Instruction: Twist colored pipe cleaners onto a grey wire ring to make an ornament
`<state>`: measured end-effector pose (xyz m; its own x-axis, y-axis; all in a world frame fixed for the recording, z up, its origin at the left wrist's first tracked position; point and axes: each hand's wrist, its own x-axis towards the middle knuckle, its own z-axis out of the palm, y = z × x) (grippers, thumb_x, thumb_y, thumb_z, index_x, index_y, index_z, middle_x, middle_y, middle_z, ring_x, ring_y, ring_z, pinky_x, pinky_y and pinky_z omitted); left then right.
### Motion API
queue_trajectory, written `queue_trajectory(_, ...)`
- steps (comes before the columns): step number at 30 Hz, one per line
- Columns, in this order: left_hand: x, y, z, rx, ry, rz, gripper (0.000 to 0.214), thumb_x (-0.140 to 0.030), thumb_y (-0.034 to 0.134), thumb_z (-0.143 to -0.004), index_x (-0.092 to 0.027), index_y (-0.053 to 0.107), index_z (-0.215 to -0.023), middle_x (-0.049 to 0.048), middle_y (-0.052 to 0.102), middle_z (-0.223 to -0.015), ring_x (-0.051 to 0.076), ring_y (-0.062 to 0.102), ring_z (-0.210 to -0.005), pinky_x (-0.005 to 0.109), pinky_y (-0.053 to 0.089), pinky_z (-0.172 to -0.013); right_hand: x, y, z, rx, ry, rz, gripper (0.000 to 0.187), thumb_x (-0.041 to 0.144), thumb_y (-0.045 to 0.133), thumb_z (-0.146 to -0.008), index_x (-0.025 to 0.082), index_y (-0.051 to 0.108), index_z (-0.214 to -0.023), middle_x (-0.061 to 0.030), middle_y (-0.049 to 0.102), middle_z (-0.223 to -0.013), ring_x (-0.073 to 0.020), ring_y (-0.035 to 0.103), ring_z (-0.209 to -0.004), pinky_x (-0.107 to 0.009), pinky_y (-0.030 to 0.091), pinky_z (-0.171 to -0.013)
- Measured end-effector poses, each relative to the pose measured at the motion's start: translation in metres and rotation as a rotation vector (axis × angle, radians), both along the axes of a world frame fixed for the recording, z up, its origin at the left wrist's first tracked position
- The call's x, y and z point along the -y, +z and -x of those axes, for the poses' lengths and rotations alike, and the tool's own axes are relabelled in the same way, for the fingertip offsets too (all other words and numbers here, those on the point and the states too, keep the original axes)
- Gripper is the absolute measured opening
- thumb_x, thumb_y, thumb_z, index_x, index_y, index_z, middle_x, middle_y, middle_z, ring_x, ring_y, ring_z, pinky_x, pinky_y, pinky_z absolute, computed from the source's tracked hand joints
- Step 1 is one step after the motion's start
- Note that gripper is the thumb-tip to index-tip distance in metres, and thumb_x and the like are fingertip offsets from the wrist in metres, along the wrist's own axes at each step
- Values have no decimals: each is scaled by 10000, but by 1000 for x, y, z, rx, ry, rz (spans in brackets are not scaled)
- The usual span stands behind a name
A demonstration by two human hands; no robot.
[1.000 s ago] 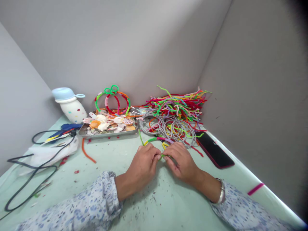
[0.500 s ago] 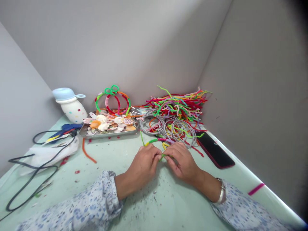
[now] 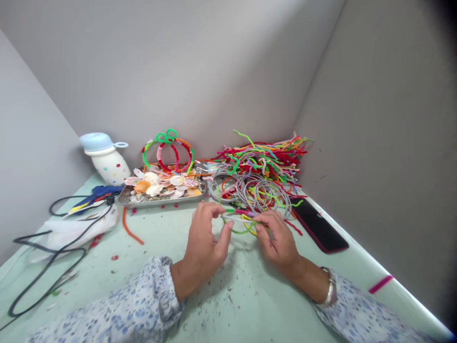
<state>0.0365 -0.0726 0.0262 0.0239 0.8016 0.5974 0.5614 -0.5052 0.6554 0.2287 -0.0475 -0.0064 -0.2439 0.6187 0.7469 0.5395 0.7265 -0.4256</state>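
My left hand point(image 3: 206, 238) and my right hand point(image 3: 276, 237) meet over the pale green table. Between them they hold a grey hoop point(image 3: 240, 219) partly wrapped in green, pink and yellow pipe cleaner point(image 3: 243, 231). My left hand pinches the hoop's near left side with thumb and fingers. My right hand's fingers are closed on its right side and on the green strand. Just behind lies a stack of bare grey hoops point(image 3: 250, 190).
A heap of coloured pipe cleaners point(image 3: 262, 155) fills the back corner. A metal tray of shells point(image 3: 162, 188) holds finished wrapped rings point(image 3: 167, 147). A white jar point(image 3: 105, 159), a glue gun point(image 3: 94, 195) with black cord, a loose orange strand point(image 3: 130, 228) and a phone point(image 3: 317, 221) lie around.
Both hands rose from the table and moved slightly apart. The hoop, hidden under the fingers before, now shows between them, with the green strand looped below it.
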Motion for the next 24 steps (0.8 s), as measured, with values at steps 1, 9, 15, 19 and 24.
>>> queue_trajectory(1, 0, 0, 0, 54, 34, 14, 203, -225, 549, -863, -215, 466, -1048, 67, 504, -1014, 215, 495, -961, 355, 449, -821, 0, -1, -1, -41, -25, 22, 125, 166, 452, -908, 211, 538, -987, -59, 581, -880, -212, 538, -822, -380, 428, -748)
queue_trajectory(9, -17, -6, -2, 554, -240, 584, 217, -349, 591, -830, -181, 491, -925, -4, 542, -786, 127, 536, -698, 265, 444, -654, 0, -3, -3, -101, -17, 43, 138, 161, 445, -913, 219, 528, -1007, -56, 555, -903, -212, 532, -857, -372, 437, -761)
queue_trajectory(15, -13, 1, -3, 663, -439, 695, 97, -191, 581, -734, -173, 549, -824, -25, 526, -679, 103, 508, -598, 235, 417, -595, 0, -4, -2, -137, -57, 69, 128, 176, 440, -920, 217, 525, -1007, -55, 553, -891, -211, 532, -848, -377, 441, -759)
queue_trajectory(19, -2, 1, -3, 500, -475, 495, 127, -190, 569, -785, -188, 545, -910, -3, 570, -744, 133, 557, -692, 258, 463, -652, -1, -4, -2, -164, -69, 86, 120, 197, 441, -926, 222, 524, -1009, -56, 560, -904, -215, 541, -869, -380, 446, -780)
queue_trajectory(24, 4, -9, 1, -73, -338, -41, 341, -50, 497, -817, -246, 585, -1083, 42, 576, -953, 151, 557, -825, 270, 460, -708, 1, -2, -2, -107, -6, 76, 120, 181, 448, -921, 223, 536, -991, -52, 572, -889, -209, 545, -844, -367, 445, -753)
